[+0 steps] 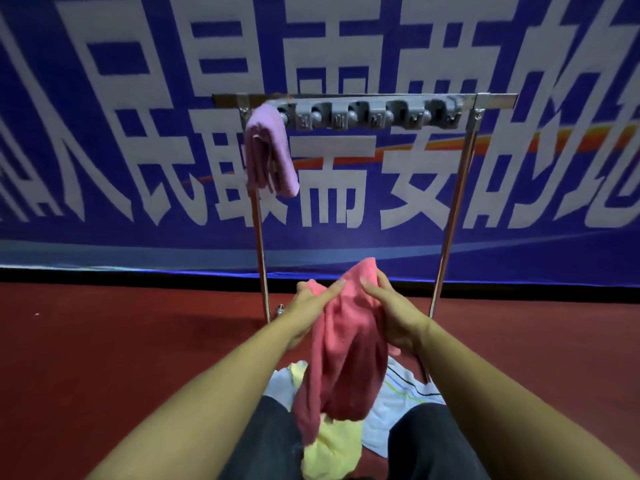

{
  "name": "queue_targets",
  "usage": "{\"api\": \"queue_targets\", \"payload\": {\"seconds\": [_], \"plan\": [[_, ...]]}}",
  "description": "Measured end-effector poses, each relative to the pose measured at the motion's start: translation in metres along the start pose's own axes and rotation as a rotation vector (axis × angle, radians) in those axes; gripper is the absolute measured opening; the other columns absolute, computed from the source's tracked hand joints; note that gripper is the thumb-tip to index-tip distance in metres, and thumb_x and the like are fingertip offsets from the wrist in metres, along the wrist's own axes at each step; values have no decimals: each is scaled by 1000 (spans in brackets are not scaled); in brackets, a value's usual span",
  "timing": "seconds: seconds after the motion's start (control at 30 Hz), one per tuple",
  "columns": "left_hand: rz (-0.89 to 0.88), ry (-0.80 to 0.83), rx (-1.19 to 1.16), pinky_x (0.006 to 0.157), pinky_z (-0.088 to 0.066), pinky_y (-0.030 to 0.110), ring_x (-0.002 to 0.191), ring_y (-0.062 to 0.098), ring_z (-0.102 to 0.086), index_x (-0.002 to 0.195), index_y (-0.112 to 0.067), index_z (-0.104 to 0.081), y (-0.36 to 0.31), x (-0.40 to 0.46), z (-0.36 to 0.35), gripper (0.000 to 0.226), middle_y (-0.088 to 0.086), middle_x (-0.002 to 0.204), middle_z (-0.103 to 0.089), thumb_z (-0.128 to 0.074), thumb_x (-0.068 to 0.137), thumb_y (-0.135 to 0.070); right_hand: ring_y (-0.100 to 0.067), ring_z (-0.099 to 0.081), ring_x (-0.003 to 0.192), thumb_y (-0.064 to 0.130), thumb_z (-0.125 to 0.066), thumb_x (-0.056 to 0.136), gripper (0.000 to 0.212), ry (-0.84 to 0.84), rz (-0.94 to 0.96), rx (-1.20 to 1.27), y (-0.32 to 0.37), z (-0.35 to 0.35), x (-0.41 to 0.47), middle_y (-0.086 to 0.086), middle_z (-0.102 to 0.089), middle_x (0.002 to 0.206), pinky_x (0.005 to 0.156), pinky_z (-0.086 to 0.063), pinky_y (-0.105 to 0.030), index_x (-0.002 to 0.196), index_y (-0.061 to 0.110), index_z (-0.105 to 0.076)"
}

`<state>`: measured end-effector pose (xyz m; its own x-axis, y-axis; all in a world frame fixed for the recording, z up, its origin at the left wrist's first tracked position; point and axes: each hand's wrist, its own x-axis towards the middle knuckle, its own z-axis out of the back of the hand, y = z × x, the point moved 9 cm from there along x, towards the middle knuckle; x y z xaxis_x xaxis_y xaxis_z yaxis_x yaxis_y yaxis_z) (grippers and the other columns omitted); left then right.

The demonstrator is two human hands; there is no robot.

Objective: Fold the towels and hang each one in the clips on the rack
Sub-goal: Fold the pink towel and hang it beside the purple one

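Both my hands, left (313,303) and right (388,306), gripped the bunched pink towel (346,355) held up near the rack (363,98); a messy fold might slip from the clips (374,116).

There is a single view, from a wide-angle camera worn on the person's head. It looks forward and down along both forearms, which enter from the bottom corners and meet near the lower middle of the frame. The rack (363,102) stands close ahead in the upper middle, and a blue banner (104,150) fills the upper half behind it.
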<state>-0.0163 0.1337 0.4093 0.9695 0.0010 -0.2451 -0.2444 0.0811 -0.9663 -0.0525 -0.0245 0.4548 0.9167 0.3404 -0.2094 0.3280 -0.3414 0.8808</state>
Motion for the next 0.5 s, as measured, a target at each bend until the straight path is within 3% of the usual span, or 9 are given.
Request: {"api": "queue_targets", "payload": {"seconds": [0.03, 0.1, 0.23, 0.33, 0.37, 0.5], "plan": [[-1, 22, -65, 97, -58, 49, 104, 27, -75, 119, -13, -51, -5, -4, -9, 97, 18, 121, -70, -86, 56, -77, -28, -63, 125, 43, -53, 103, 53, 79, -47, 27, -3, -16, -6, -11, -65, 137, 104, -50, -43, 152, 24, -43], [-9, -1, -151, 96, -59, 46, 99, 23, -77, 123, -10, -53, -12, -11, -18, 101, 17, 120, -71, -90, 53, -74, -27, -60, 131, 62, -34, 103, 68, 152, -118, 30, -5, -38, -18, -12, -64, 139, 111, -43, -42, 143, 12, -55], [-57, -162, -95, 83, -61, 38, 82, 19, -74, 101, -10, -51, -19, -22, -14, 89, 5, 92, -70, -95, 44, -63, -26, -72, 110, 68, -23, 101, 76, 87, -107, -41, 2, -47, -30, -13, -73, 122, 89, -59, -37, 120, 11, -69], [-109, -205, -33, 69, -53, 24, 80, 14, -69, 89, -12, -52, -23, -23, -9, 64, -2, 83, -63, -99, 58, -42, -28, -75, 100, 68, -22, 101, 78, 74, -92, -92, 3, -41, -28, -18, -75, 115, 80, -61, -35, 107, 10, -74], [-122, -226, -3, 72, -51, 25, 89, 15, -69, 95, -10, -55, -25, -22, -5, 62, -2, 89, -65, -98, 62, -39, -28, -75, 98, 67, -25, 101, 77, 53, -81, -107, 3, -37, -27, -20, -74, 114, 79, -61, -35, 107, 9, -75], [-118, -271, 78, 95, -54, 37, 110, 23, -67, 120, -8, -54, -27, -24, 7, 86, 2, 118, -69, -94, 58, -50, -24, -75, 97, 54, -44, 104, 54, -18, -19, -164, 1, -21, -15, -13, -75, 114, 78, -59, -32, 119, 10, -70]]}}
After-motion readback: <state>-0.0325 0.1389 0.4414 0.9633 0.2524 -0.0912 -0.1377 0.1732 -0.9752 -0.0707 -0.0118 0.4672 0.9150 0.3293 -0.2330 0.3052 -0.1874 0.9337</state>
